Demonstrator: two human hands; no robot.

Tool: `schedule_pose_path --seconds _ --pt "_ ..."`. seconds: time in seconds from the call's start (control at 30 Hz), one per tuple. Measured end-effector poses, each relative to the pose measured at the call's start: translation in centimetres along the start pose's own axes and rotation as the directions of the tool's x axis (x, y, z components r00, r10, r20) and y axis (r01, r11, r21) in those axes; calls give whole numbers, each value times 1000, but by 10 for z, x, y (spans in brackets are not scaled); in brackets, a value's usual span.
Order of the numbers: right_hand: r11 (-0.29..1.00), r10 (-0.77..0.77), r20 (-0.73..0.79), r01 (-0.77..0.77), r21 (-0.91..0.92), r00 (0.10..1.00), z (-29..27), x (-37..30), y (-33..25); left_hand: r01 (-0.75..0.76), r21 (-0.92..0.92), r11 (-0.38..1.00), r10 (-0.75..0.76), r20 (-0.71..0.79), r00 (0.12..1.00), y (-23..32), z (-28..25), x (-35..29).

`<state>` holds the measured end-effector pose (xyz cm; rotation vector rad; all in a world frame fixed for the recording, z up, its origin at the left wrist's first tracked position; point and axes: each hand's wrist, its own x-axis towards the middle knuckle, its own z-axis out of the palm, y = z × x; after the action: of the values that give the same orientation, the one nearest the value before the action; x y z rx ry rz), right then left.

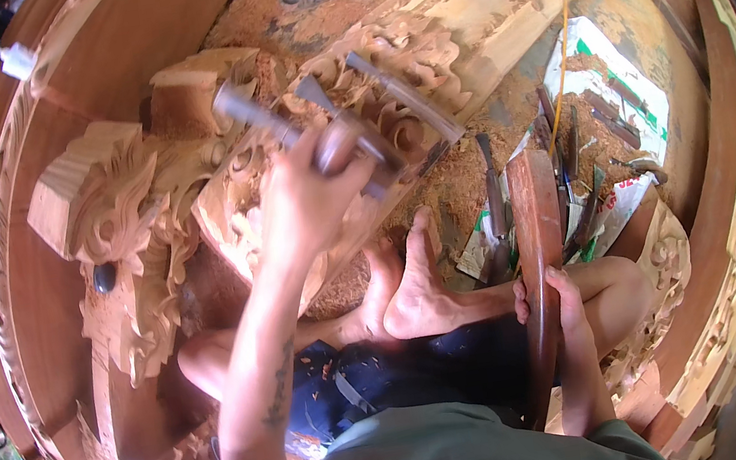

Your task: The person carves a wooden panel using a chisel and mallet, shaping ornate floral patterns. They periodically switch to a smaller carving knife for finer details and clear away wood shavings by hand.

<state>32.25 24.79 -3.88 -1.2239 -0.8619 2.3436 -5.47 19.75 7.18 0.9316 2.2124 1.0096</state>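
My left hand (311,195) is closed over the carved wooden piece (233,207) in front of my feet. Its fingers wrap round a carving chisel (250,115), which is smeared by motion. A second chisel (313,94) shows close beside the fingers; whether the hand holds it too is unclear. Another chisel (406,98) lies across the carving just beyond. Beside my right knee, my right hand (567,305) grips a long, reddish-brown wooden mallet (534,207), standing roughly upright with its lower end near my lap.
Several chisels and gouges (572,145) lie right of the mallet, some on a white-and-green plastic sack (644,87). Carved blocks (89,189) stand at the left. Large curved, carved boards (732,207) rise along both sides. Wood shavings (247,7) cover the floor around my bare feet.
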Motion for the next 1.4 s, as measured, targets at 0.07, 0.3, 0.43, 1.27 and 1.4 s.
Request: schedule_pose_path --seconds 0.07,0.3,0.43,1.27,1.4 --pt "999 10 -21 -11 -32 1000 3 3 0 -151 109 983 145 63 988 13 12 38" --pt "999 -36 -144 38 11 989 36 -10 -3 -171 357 918 98 214 972 8 56 107" --pt "996 -89 -217 88 -12 972 38 -15 -5 -258 317 913 224 139 965 32 57 90" --pt "813 -198 252 303 -497 947 99 -6 -150 -609 -105 786 467 -543 697 -1 85 -3" --pt "817 -318 120 336 -469 941 107 -14 -116 -612 -54 789 523 -466 714 2 108 -5"
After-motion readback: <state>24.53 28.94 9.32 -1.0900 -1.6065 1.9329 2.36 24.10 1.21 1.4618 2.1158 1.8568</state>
